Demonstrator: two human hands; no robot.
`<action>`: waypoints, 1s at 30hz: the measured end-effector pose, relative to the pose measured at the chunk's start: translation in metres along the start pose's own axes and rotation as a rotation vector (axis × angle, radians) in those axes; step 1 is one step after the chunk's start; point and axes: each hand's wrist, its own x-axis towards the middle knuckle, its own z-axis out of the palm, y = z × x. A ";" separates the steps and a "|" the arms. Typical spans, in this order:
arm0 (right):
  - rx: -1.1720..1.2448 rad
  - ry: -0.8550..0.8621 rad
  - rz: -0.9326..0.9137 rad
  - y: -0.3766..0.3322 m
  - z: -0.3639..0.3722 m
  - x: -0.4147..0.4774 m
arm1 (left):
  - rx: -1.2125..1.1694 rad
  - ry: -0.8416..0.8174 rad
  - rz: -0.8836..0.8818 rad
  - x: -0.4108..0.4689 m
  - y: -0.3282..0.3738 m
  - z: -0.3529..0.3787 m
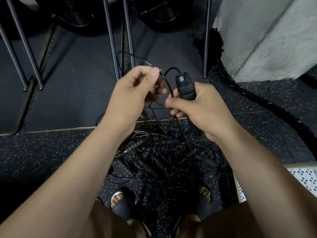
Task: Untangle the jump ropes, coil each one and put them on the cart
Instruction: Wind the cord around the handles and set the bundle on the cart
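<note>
My right hand point(197, 107) grips a black ribbed jump rope handle point(185, 86), held upright at chest height. A thin black cord point(169, 83) arcs out of the handle's top and down to my left hand point(135, 93), which pinches it between thumb and fingers. Below both hands, a tangled pile of jump ropes point(157, 158) with several black ribbed handles and thin wire cords lies on the speckled floor between my feet. More cord hangs from my hands into the pile. No cart is clearly recognisable.
Metal frame legs point(113, 48) of gym machines with fan wheels point(77, 12) stand ahead. A thick black battle rope point(267, 103) curves along the floor at right beside a white pillar point(267, 38). My sandalled feet point(120, 201) flank the pile. A patterned tile edge point(305, 177) lies at right.
</note>
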 end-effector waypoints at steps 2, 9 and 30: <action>0.052 0.030 -0.051 -0.003 -0.002 0.000 | 0.067 -0.051 -0.073 0.002 -0.004 0.000; 0.318 0.163 -0.160 -0.013 -0.012 -0.001 | 0.388 -0.547 -0.174 -0.005 -0.034 0.005; -0.013 -0.049 0.174 0.002 -0.013 0.004 | 0.320 -0.164 0.141 0.001 -0.019 0.007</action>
